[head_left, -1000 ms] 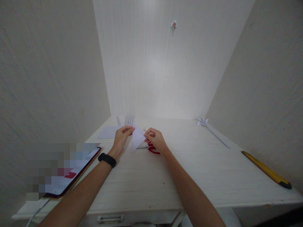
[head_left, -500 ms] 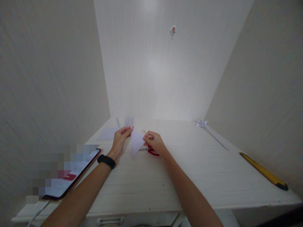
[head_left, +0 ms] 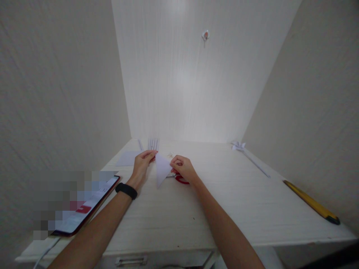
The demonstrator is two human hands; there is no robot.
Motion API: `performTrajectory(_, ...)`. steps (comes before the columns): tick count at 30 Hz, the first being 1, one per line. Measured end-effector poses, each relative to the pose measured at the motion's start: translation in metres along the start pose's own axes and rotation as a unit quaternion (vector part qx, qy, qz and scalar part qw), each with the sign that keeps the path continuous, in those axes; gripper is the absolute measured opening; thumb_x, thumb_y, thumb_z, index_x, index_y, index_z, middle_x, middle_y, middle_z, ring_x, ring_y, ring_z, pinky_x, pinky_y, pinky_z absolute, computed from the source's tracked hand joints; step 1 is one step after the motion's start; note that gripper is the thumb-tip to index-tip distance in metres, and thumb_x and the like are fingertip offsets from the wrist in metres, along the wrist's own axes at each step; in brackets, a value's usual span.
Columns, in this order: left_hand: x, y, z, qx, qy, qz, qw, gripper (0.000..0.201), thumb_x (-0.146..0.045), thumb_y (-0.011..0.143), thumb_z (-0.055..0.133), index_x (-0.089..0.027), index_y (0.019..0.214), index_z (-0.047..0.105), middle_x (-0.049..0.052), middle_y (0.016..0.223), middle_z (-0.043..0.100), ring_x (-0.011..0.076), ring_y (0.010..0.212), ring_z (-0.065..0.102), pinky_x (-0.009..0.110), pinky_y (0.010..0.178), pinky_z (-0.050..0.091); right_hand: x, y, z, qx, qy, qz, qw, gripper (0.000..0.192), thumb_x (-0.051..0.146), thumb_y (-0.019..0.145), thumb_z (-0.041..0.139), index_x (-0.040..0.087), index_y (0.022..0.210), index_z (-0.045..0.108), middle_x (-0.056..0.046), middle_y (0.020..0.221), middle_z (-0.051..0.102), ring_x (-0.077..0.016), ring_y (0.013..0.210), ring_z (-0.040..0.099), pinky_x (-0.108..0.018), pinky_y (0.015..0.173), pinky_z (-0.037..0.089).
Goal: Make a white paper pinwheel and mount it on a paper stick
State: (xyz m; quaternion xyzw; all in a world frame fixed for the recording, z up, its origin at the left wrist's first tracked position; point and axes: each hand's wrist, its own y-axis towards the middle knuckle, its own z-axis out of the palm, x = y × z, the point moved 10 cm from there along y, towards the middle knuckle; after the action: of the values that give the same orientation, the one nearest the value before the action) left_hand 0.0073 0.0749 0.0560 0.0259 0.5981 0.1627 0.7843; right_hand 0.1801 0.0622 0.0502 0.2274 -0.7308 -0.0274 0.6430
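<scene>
I am holding a white folded paper triangle (head_left: 162, 169) between my two hands, just above the pale wood-grain desk top (head_left: 224, 209), its long point hanging down toward me. My left hand (head_left: 142, 164) pinches the upper left corner with thumb and fingers, and a black band (head_left: 126, 190) sits on that wrist. My right hand (head_left: 182, 168) is curled with its fingertips closed on the right corner of the triangle. Beneath and just behind my right hand lie red-handled scissors (head_left: 181, 180) flat on the desk, mostly hidden by the hand and the paper. Farther back, close to the rear panel, a few thin white rolled paper sticks (head_left: 153, 144) lie side by side, and to their left a flat white sheet of paper (head_left: 127, 158) rests on the surface. At the near left edge a tablet with a dark red rim (head_left: 84, 211) lies at a slant, its screen lit and partly blurred out, with a white cable (head_left: 46, 250) running off the desk edge beside it. On the right, near the back corner, a small white folded paper flower on a long thin stem (head_left: 246, 154) lies along the side wall, and nearer to me a long yellow ruler with a black end (head_left: 311, 202) lies against the same wall. The desk sits in a narrow alcove: plain beige walls close in on both sides, and a pale wood-grain back panel (head_left: 182, 82) rises behind, carrying a small hook (head_left: 205, 35) high up. A metal drawer handle (head_left: 131, 260) shows under the front edge.
</scene>
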Motion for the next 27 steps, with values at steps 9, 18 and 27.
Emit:
performTrajectory(9, 0.016, -0.008, 0.024, 0.109, -0.010, -0.088, 0.990, 0.033, -0.035, 0.058, 0.078, -0.012, 0.080, 0.071, 0.009, 0.083, 0.069, 0.0155, 0.079, 0.061, 0.027, 0.077, 0.045, 0.011, 0.002, -0.027, -0.112, 0.053, -0.029, 0.992, 0.016, 0.033, 0.071, 0.062, 0.019, 0.069, 0.053, 0.002, 0.053, 0.060, -0.0110, 0.049, 0.055, -0.022, 0.051, 0.043)
performTrajectory(18, 0.028, -0.009, 0.022, 0.113, 0.084, -0.099, 0.985, 0.027, -0.034, 0.056, 0.078, -0.012, 0.069, 0.070, 0.007, 0.071, 0.068, 0.0148, 0.065, 0.059, 0.027, 0.066, 0.045, 0.014, 0.001, -0.039, -0.172, 0.060, -0.046, 0.982, 0.015, 0.032, 0.072, 0.060, 0.019, 0.070, 0.053, 0.002, 0.052, 0.059, -0.0125, 0.051, 0.057, -0.024, 0.054, 0.045)
performTrajectory(27, 0.018, -0.015, 0.027, 0.128, 0.142, -0.083, 0.978, 0.026, -0.038, 0.056, 0.076, -0.014, 0.064, 0.070, 0.005, 0.058, 0.064, 0.0131, 0.051, 0.051, 0.025, 0.050, 0.036, 0.013, -0.002, -0.052, -0.213, 0.042, -0.049, 0.975, 0.016, 0.034, 0.074, 0.059, 0.019, 0.072, 0.052, 0.001, 0.056, 0.061, -0.0123, 0.052, 0.057, -0.024, 0.055, 0.045)
